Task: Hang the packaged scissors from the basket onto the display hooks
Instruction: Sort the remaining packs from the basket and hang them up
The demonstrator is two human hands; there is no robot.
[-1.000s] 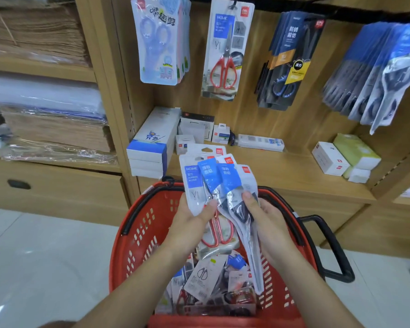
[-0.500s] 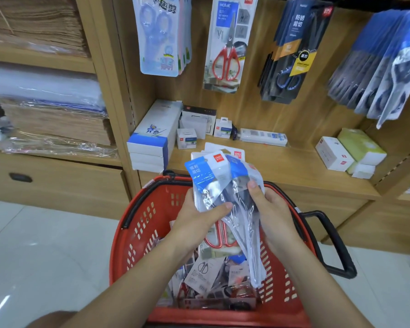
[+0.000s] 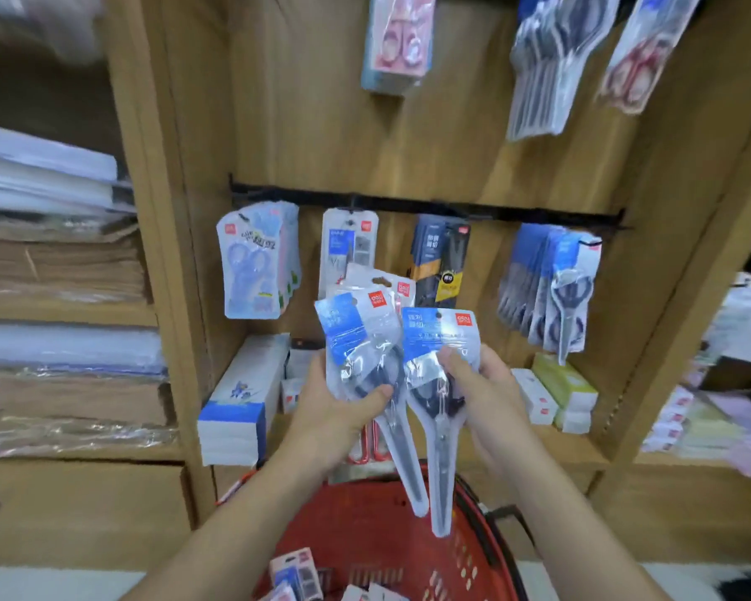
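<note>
My left hand [image 3: 337, 412] grips a bunch of packaged scissors [image 3: 356, 340], blue-topped clear packs with a red-handled pack behind them. In my right hand [image 3: 482, 392] is a single blue-topped pack of black-handled scissors [image 3: 434, 340], held apart from the bunch. Both are raised in front of the black hook rail [image 3: 426, 208], where packs hang from display hooks: light blue [image 3: 250, 271], a red-handled one [image 3: 350, 245], dark ones [image 3: 441, 262] and matching blue-topped ones [image 3: 551, 288]. Below sits the red basket [image 3: 378, 527] with more packs [image 3: 295, 574].
Small boxes stand on the wooden shelf: a white-blue stack [image 3: 235, 405] at left, white and green boxes [image 3: 560, 392] at right. More scissor packs hang on an upper row [image 3: 397, 41]. Stacked paper fills the left shelves [image 3: 57, 262]. A drawer front [image 3: 79, 509] lies below.
My view has tilted up, showing the hook rail. Both hands rose from the basket, and my right hand pulled one pack away from the bunch in my left.
</note>
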